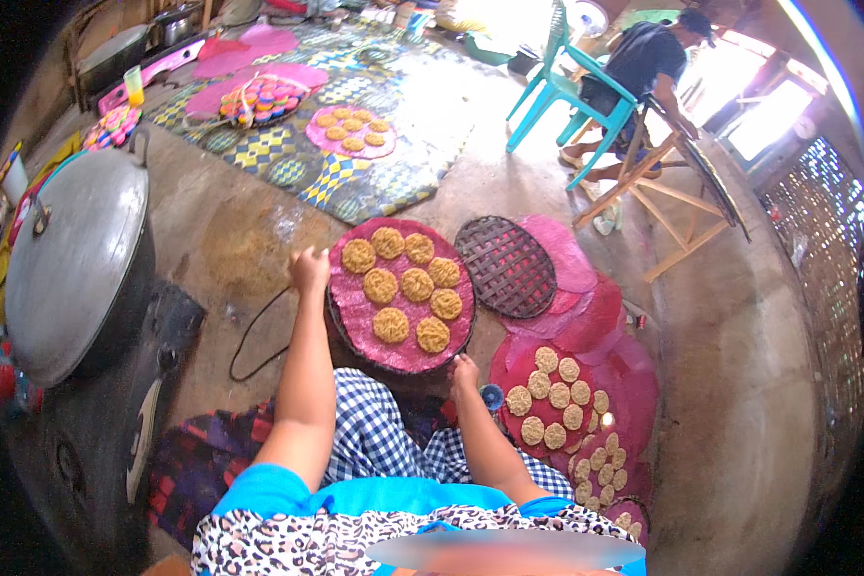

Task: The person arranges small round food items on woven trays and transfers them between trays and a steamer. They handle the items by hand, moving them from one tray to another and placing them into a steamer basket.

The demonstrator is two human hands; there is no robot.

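A round woven tray with a dark rim [337, 322] is before me, lined with a pink sheet [345, 295]. Several round golden noodle-like cakes [417, 284] lie spread on the sheet. My left hand [309, 271] is closed at the tray's left edge; its fingertips are partly hidden. At the lower right, my right hand [464, 374] grips the rim. Right beside this tray leans a dark open-weave basket tray [505, 268], which overlaps pink round sheets [558, 252].
A large lidded metal pot [79, 266] stands at left. More pale cakes [558, 394] lie on pink sheets at right. Ahead, a patterned mat [281, 169] bears another cake-covered sheet [331, 147]. A teal plastic chair [547, 93], a person [641, 65] and a wooden stand [662, 209] are far right.
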